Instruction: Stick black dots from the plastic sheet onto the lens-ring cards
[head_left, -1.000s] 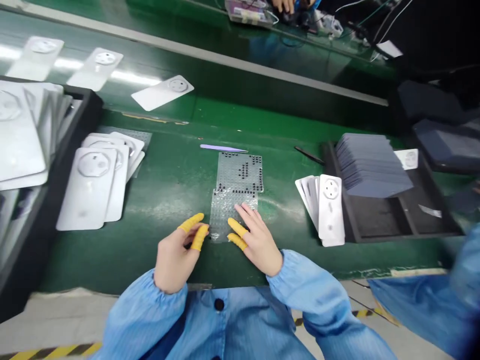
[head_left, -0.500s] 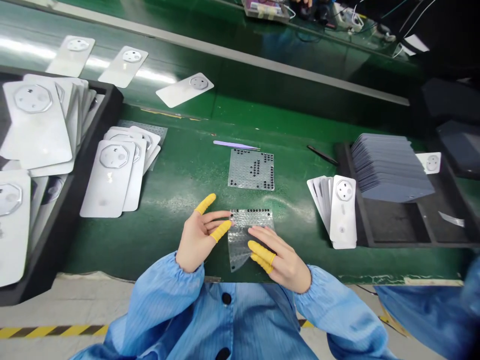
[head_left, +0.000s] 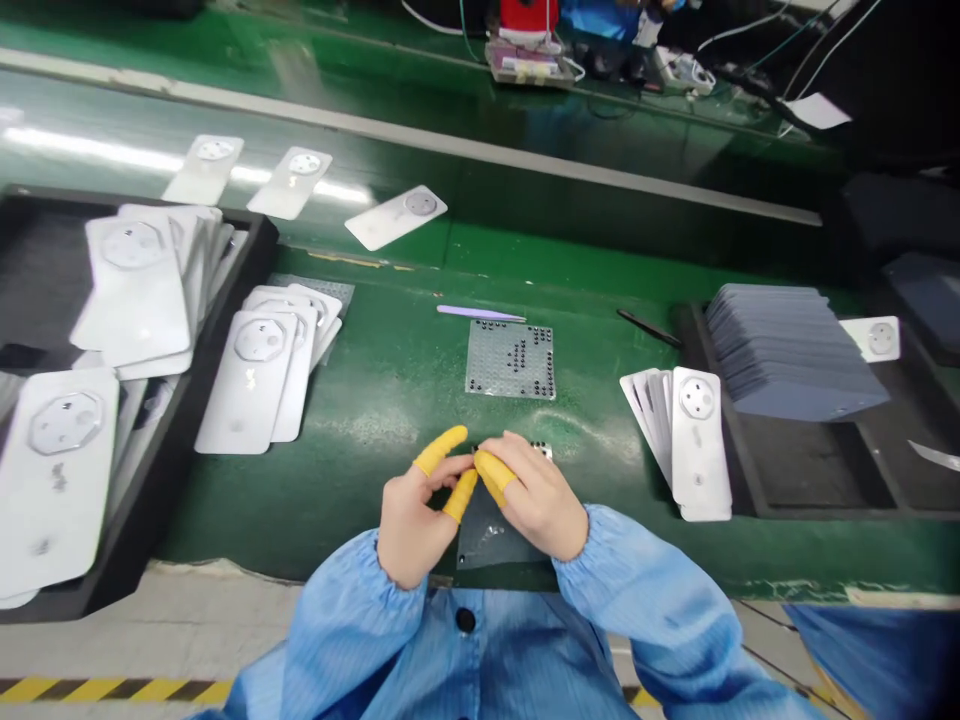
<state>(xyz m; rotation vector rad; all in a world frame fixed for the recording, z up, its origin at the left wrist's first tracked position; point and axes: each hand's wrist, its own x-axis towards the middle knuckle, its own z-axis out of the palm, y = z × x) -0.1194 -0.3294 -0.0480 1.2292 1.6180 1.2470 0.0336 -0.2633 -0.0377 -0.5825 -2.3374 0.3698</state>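
Note:
A clear textured plastic sheet (head_left: 495, 540) bearing small black round pads lies at the bench's front edge, partly under my hands. My left hand (head_left: 416, 510), with yellow finger cots on thumb and forefinger, has its fingers closed at the sheet's upper left corner. The yellow-cotted fingertips of my right hand (head_left: 532, 495) pinch together at that same corner; whatever is between them is hidden. Just beyond is a second clear sheet (head_left: 495, 365) dotted with black pads. Purple tweezers (head_left: 480, 313) rest along its far edge.
White plates with octagonal dials (head_left: 247, 385) are stacked to the left, beside a black tray (head_left: 142, 520) holding more. To the right are a fan of similar plates (head_left: 697, 440), a black tray with grey sheets (head_left: 795, 350) and dark tweezers (head_left: 649, 328). Several plates (head_left: 397, 217) lie farther back.
My right hand has moved left and up across the near sheet, and its fingertips now meet my left fingers at the corner. The view has tilted up slightly.

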